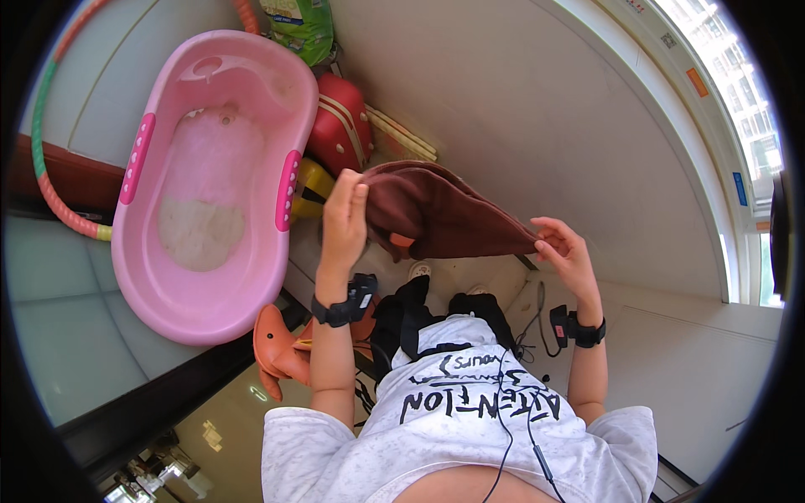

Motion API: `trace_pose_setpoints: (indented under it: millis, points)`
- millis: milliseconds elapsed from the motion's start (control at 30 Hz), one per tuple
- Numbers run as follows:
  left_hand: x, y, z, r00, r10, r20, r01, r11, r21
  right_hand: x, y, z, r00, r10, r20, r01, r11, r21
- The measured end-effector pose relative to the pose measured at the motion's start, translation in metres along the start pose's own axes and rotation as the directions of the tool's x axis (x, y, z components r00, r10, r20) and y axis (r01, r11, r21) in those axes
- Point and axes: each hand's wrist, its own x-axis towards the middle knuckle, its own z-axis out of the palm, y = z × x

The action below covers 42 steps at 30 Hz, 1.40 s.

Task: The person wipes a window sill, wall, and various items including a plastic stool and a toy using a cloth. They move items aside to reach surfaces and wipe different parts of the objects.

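Note:
A dark maroon cloth (446, 217) hangs stretched between my two hands, in front of my legs. My left hand (347, 210) grips its upper corner, fingers closed on the fabric. At the other end, my right hand (563, 248) pinches a corner between thumb and fingertips, the other fingers spread. The cloth is folded or doubled along its top edge. Black devices are strapped to both wrists. Part of an orange-red thing shows just below the cloth, too covered to name.
A pink plastic baby bathtub (207, 308) stands at the left. Behind it are a red case (343, 119), a green bag (302, 31) and a yellow object (311, 188). An orange animal-shaped item (277, 346) sits by my left forearm. A wall and window frame curve around the right.

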Motion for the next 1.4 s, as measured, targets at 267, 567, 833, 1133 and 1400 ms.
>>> trace_pose_setpoints:
  millis: [267,567,833,1133,1400]
  points:
    - [0.022,0.0,-0.016,0.992,0.043,-0.122,-0.031,0.995,0.1,-0.024,0.015,-0.043,0.998,-0.044,-0.039,0.033,0.97,-0.242]
    - [0.032,-0.02,-0.002,0.951,-0.307,-0.044,0.274,0.898,-0.345,-0.02,0.027,-0.071,0.99,-0.141,-0.01,0.129,0.869,0.477]
    - [-0.029,-0.019,0.094,0.78,-0.518,0.351,0.626,0.657,-0.42,0.039,0.045,0.016,0.958,0.207,-0.196,-0.056,0.811,0.582]
    - [-0.055,-0.004,0.133,0.825,-0.461,0.328,0.561,0.594,-0.576,0.044,0.022,0.084,0.919,-0.329,-0.218,0.284,0.935,-0.214]
    - [-0.063,0.002,0.137,0.828,-0.482,0.287,0.531,0.509,-0.678,0.037,0.017,0.086,0.891,-0.401,-0.215,0.335,0.898,-0.284]
